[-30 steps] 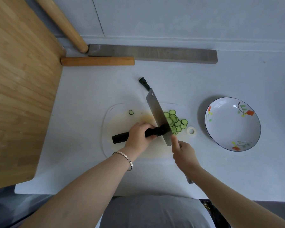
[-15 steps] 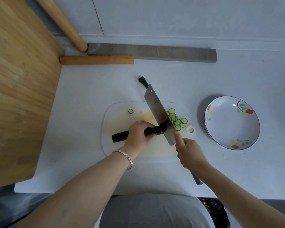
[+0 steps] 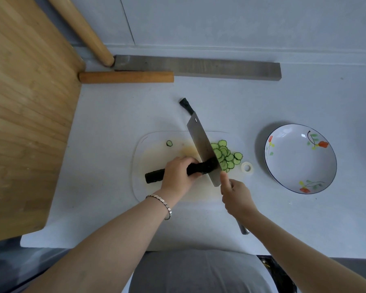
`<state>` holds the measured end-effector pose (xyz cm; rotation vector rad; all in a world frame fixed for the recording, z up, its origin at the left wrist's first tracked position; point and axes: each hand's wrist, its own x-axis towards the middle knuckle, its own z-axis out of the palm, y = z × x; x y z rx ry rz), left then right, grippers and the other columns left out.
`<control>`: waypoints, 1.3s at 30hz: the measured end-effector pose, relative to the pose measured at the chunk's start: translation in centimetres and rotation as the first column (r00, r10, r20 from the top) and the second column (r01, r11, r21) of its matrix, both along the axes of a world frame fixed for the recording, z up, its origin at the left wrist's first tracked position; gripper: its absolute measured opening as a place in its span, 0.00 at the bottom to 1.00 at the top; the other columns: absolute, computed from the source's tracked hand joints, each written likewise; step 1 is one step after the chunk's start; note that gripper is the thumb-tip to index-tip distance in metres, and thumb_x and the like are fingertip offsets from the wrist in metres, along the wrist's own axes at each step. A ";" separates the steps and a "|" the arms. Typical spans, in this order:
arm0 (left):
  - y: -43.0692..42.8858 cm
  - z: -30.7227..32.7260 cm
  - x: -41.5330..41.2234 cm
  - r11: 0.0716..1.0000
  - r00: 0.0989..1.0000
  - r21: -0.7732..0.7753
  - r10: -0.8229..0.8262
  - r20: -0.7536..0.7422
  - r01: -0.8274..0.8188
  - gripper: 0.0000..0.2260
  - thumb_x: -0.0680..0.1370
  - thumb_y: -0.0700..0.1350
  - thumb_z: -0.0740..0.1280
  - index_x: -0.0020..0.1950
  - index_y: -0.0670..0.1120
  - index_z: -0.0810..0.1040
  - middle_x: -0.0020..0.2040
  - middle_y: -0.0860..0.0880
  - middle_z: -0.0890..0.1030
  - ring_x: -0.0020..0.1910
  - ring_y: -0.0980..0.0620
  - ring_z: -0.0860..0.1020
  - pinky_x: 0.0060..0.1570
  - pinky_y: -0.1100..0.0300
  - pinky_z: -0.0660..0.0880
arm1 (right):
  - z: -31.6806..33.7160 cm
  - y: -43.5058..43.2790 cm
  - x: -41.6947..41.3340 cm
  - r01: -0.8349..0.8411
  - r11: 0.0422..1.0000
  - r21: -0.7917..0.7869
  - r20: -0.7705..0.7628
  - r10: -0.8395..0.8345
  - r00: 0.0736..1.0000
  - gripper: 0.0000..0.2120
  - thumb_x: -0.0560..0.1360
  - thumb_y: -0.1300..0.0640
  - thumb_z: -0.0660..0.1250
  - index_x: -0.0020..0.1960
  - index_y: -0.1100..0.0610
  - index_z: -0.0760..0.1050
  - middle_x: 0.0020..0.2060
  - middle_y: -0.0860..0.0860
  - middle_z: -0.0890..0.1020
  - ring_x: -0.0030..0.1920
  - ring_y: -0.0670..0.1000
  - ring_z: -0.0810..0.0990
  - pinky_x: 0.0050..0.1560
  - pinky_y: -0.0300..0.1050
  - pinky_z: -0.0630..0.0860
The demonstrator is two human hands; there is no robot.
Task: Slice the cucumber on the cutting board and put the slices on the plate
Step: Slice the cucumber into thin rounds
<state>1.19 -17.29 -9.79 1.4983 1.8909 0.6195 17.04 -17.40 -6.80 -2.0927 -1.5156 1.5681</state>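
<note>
The long, dark green cucumber (image 3: 201, 167) lies across the middle of the translucent white, round-cornered plastic cutting board (image 3: 140, 166), its uncut end pointing to 9 o'clock and just past the board's edge. The left hand (image 3: 179, 175) is curled over its middle and presses it down, fingertips tucked near the cut end, with a silver link bracelet (image 3: 161, 202) on the wrist. At that cut end the broad steel blade of the cleaver (image 3: 200, 144) stands edge-down on the cucumber, running from 5 to 11 o'clock. The right hand (image 3: 237, 197) is wrapped around the cleaver's handle, one finger stretched up against the heel of the blade. A heap of thin, pale green round slices (image 3: 226, 155) lies on the board just beside the blade at 2 o'clock, and one lone slice (image 3: 169, 143) sits at 11 o'clock. A small white ring (image 3: 247, 167) rests at the board's 3 o'clock edge. Farther out at 3 o'clock, on the white counter (image 3: 114, 123), is the shallow white plate with a blue rim and painted flowers (image 3: 300, 159). At 12 o'clock lie a grey bar (image 3: 199, 67) and a short wooden stick (image 3: 126, 77); a large bamboo board (image 3: 30, 102) fills 9 o'clock.
</note>
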 end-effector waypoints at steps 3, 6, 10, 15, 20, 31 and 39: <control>-0.3 -0.1 0.2 0.999 0.999 0.007 0.041 -0.034 -0.041 0.08 0.69 0.45 0.73 0.46 0.48 0.80 0.47 0.52 0.82 0.48 0.49 0.76 0.53 0.56 0.64 | 0.3 0.2 0.6 0.028 0.999 -0.023 -0.020 -0.029 0.999 0.26 0.77 0.37 0.51 0.35 0.59 0.65 0.30 0.57 0.68 0.31 0.53 0.65 0.36 0.46 0.64; -0.2 0.0 0.3 0.998 0.998 -0.009 0.064 0.009 -0.064 0.07 0.69 0.44 0.73 0.46 0.48 0.80 0.47 0.51 0.83 0.49 0.48 0.77 0.55 0.53 0.66 | 0.9 0.2 1.1 0.013 1.000 0.020 -0.009 -0.013 1.000 0.27 0.77 0.37 0.51 0.34 0.60 0.65 0.29 0.56 0.69 0.30 0.54 0.66 0.35 0.46 0.65; 0.0 0.1 0.1 0.998 0.997 -0.024 0.056 0.053 -0.055 0.08 0.68 0.43 0.74 0.45 0.47 0.81 0.45 0.49 0.83 0.48 0.46 0.78 0.55 0.45 0.71 | 1.5 0.1 1.0 -0.028 0.999 0.042 0.005 0.028 1.000 0.26 0.76 0.36 0.51 0.35 0.58 0.65 0.30 0.56 0.69 0.31 0.53 0.66 0.36 0.46 0.65; 0.0 0.1 0.2 0.998 0.997 -0.029 0.055 0.047 -0.054 0.07 0.68 0.43 0.73 0.45 0.47 0.81 0.45 0.49 0.83 0.49 0.46 0.78 0.55 0.45 0.70 | 1.8 0.2 0.6 -0.064 0.997 0.036 0.032 0.063 0.997 0.25 0.77 0.37 0.51 0.35 0.58 0.64 0.31 0.56 0.69 0.32 0.53 0.66 0.36 0.46 0.65; 0.0 0.1 0.2 0.998 0.998 -0.035 0.053 0.037 -0.051 0.06 0.69 0.44 0.73 0.45 0.48 0.81 0.45 0.50 0.83 0.49 0.48 0.78 0.55 0.47 0.70 | 2.2 0.1 -0.2 -0.115 0.992 0.058 0.106 0.108 0.988 0.25 0.79 0.40 0.51 0.33 0.58 0.58 0.30 0.56 0.68 0.32 0.53 0.64 0.34 0.46 0.61; -0.5 -0.1 -0.2 1.000 1.000 -0.027 0.008 0.026 -0.007 0.09 0.70 0.42 0.71 0.49 0.48 0.80 0.49 0.51 0.80 0.52 0.51 0.76 0.54 0.57 0.62 | 0.2 0.2 0.1 0.062 0.997 -0.041 -0.020 -0.063 0.998 0.26 0.77 0.36 0.52 0.35 0.58 0.63 0.29 0.56 0.67 0.30 0.53 0.65 0.35 0.46 0.64; -0.4 -0.2 -0.2 1.000 0.999 -0.025 0.002 0.041 -0.001 0.09 0.69 0.39 0.71 0.49 0.47 0.81 0.49 0.48 0.80 0.52 0.47 0.76 0.56 0.51 0.67 | 1.5 0.0 0.7 -0.002 1.000 0.024 -0.004 0.002 1.000 0.26 0.76 0.36 0.51 0.35 0.58 0.64 0.29 0.55 0.68 0.31 0.53 0.65 0.36 0.46 0.65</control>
